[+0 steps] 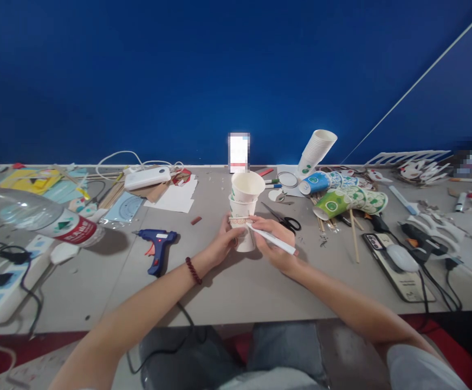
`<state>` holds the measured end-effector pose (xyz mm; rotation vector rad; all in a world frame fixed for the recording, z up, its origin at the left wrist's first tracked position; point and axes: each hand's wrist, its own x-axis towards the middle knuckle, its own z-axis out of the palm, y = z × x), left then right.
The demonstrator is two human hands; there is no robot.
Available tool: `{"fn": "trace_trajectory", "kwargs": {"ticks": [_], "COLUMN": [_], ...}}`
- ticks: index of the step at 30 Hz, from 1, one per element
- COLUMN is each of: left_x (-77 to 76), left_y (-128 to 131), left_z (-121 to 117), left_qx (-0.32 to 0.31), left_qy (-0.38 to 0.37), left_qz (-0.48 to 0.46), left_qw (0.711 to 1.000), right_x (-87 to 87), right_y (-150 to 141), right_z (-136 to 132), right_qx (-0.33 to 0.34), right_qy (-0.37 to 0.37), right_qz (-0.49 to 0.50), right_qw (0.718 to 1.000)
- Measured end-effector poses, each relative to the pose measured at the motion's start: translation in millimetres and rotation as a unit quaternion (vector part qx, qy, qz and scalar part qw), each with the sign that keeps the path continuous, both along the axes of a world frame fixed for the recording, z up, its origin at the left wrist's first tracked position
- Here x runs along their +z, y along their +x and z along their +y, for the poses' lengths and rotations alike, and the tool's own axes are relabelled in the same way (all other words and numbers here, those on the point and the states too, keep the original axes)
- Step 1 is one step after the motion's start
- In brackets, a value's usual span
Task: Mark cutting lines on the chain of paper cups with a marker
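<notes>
Upright in front of me stand white paper cups [243, 208], one set inside another, with printed marks on their sides. My left hand [224, 241] wraps round the left side of the lower cup. In my right hand [275, 235] is a slim white pen [275, 241], slanting up to the left so that its tip meets or nearly meets the cup wall. Whether it touches I cannot tell. To the left lies a blue hot glue gun [158, 246], its nozzle pointing left. Black-handled scissors [286, 221] lie just beyond my right hand.
Left are a plastic bottle [77, 233] and a power strip [14, 287]. A lit phone [239, 151] leans at the back. To the right are a tall cup stack [316, 151], green cups [335, 205], blue cups [317, 182], a mouse [402, 258] on a phone, and cables.
</notes>
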<state>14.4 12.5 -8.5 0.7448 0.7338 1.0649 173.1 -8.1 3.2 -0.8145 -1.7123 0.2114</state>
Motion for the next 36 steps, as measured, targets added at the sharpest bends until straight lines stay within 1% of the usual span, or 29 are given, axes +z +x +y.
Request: {"fn": "trace_trajectory", "kwargs": {"ticks": [4, 8, 14, 19, 26, 31, 36], "left_x": [0.3, -1.5, -0.3, -4.1, -5.0, -2.9, -3.5], "left_y": [0.3, 0.3, 0.8, 0.2, 0.4, 1.0, 0.4], "left_z": [-0.8, 0.0, 1.0, 1.3, 0.2, -0.8, -1.0], "left_qx": [-0.010, 0.001, 0.010, 0.006, 0.003, 0.006, 0.003], "left_qy": [0.000, -0.011, -0.025, -0.022, -0.021, -0.015, -0.004], "left_qz": [0.022, 0.026, 0.015, 0.020, 0.019, 0.027, 0.046], "left_qw": [1.000, 1.000, 1.000, 1.000, 1.000, 1.000, 0.999], "right_x": [1.1, 1.6, -0.4, -1.6, -0.2, 2.9, 4.5], "right_y": [-1.3, -1.2, 2.3, 2.4, 0.0, -1.0, -1.7], "right_z": [-1.1, -0.5, 2.3, 3.5, 4.2, 4.3, 4.4], "right_qx": [-0.003, -0.007, -0.012, -0.017, -0.027, -0.043, -0.061], "right_qy": [0.013, 0.023, -0.009, -0.017, 0.011, 0.006, 0.018], "right_qz": [-0.008, -0.010, 0.000, 0.001, -0.002, -0.010, -0.026], "right_qw": [1.000, 1.000, 1.000, 1.000, 1.000, 0.999, 0.998]}}
